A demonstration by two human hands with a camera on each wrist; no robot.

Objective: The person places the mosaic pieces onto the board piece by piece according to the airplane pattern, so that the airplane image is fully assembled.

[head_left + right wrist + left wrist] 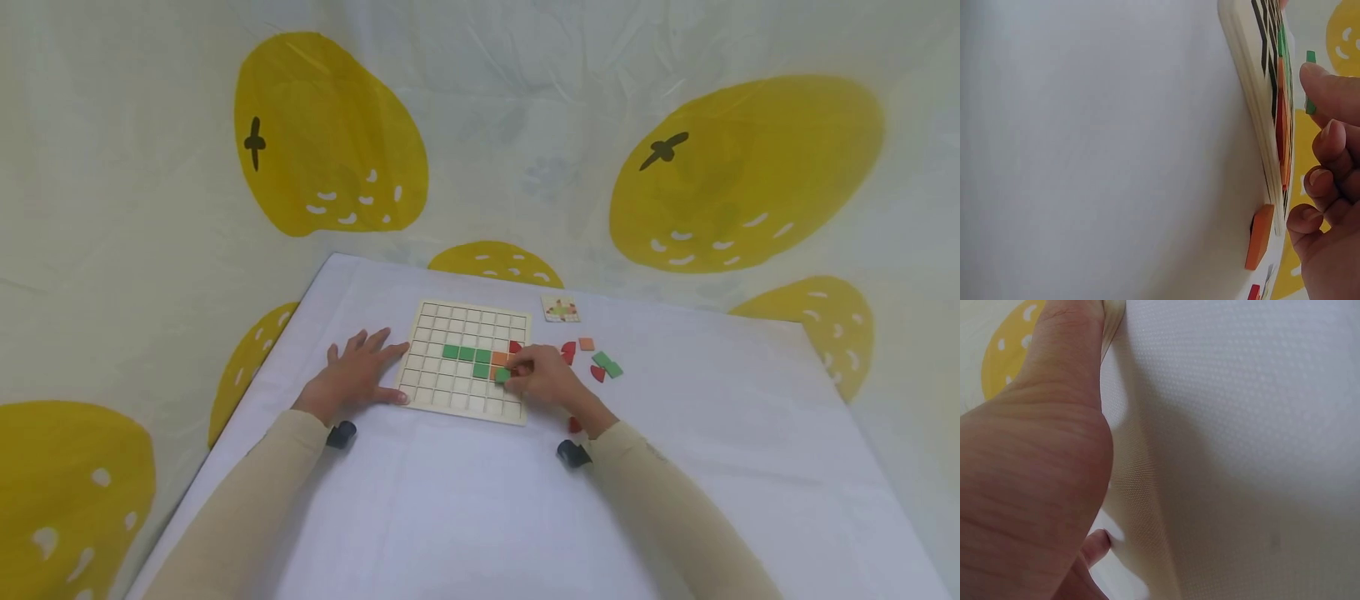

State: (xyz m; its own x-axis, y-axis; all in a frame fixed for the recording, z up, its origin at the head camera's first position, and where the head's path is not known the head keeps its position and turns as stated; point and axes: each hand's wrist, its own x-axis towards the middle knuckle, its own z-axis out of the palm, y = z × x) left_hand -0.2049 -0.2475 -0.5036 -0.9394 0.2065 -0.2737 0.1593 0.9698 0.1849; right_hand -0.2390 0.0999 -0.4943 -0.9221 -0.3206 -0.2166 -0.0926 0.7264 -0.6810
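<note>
The right hand (553, 379) pinches a green tile (502, 377) between thumb and finger, just above the right side of the grid board (450, 401), near the orange tiles (498, 358). The left hand (349, 379) has its fingers spread, thumb and forefinger at the board's left edge; light steadying there should help. Best hold the tile level, square its sides to the printed lines, and avoid nudging its neighbours.
</note>
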